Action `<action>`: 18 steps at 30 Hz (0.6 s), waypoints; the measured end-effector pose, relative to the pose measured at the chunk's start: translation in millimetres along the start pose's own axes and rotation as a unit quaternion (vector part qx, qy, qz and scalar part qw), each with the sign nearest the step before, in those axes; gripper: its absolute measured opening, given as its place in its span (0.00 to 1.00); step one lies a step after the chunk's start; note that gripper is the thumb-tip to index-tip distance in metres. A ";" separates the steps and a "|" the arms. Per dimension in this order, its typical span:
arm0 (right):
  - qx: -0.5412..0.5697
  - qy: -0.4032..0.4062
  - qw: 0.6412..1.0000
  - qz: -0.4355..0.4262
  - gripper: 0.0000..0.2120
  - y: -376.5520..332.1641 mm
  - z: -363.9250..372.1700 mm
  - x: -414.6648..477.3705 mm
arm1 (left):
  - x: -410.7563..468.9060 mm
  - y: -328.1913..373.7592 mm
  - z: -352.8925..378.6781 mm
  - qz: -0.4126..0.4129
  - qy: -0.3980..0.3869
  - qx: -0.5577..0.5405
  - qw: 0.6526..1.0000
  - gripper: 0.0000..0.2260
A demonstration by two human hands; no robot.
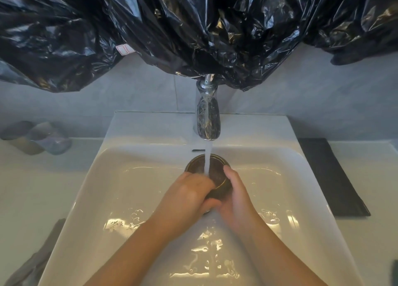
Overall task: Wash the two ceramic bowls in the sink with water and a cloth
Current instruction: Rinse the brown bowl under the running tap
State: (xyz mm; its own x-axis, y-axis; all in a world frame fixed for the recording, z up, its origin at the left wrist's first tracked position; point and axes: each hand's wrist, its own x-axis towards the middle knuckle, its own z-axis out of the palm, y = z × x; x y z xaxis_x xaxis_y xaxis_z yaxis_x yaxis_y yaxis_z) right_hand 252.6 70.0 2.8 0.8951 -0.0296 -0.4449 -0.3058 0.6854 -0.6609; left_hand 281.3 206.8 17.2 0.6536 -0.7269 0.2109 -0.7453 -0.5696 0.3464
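That dark ceramic bowl (pixel 216 173) was under the running faucet (pixel 207 117) in the sink (pixel 129 150), left grip (pixel 189 188) clasping its near rim, right grip (pixel 234 195) cupping its side; wet glaze probably slippery, chippable.

On my feed I see two limbs. The left forearm (pixel 133 249) and right forearm (pixel 280 257) are both bare along their whole visible length, from frame edge to wrist. The left hand (pixel 189 191) and right hand (pixel 237 197) are likewise bare, fingers uncovered. The left hand renders slightly blurred. The right hand's outline is sharper, but I cannot resolve nail detail on either.
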 end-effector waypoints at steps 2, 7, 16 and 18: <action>0.034 -0.048 0.998 0.007 0.24 1.8 0.8 -2.7 | 0.8 11.1 2.7 -0.074 0.023 -0.062 0.995 0.13; -0.028 -0.071 0.996 -0.052 0.19 11.5 4.2 2.7 | 0.9 28.6 -1.9 -0.222 0.101 -0.467 0.850 0.08; -0.148 -0.020 0.985 -0.087 0.14 10.6 16.5 10.3 | 8.2 29.8 -2.2 -0.258 0.109 -0.483 0.830 0.14; -0.125 -0.038 0.991 -0.020 0.15 8.3 18.4 15.0 | 7.1 27.1 -2.3 -0.256 0.112 -0.465 0.840 0.14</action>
State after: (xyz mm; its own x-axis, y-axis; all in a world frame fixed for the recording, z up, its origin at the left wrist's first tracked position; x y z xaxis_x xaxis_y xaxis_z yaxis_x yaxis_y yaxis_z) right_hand 269.5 88.6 1.7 0.9270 0.0086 -0.3750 -0.3324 0.4824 -0.8105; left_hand 266.0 187.1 30.2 0.9434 -0.3273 -0.0528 -0.0014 -0.1633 0.9866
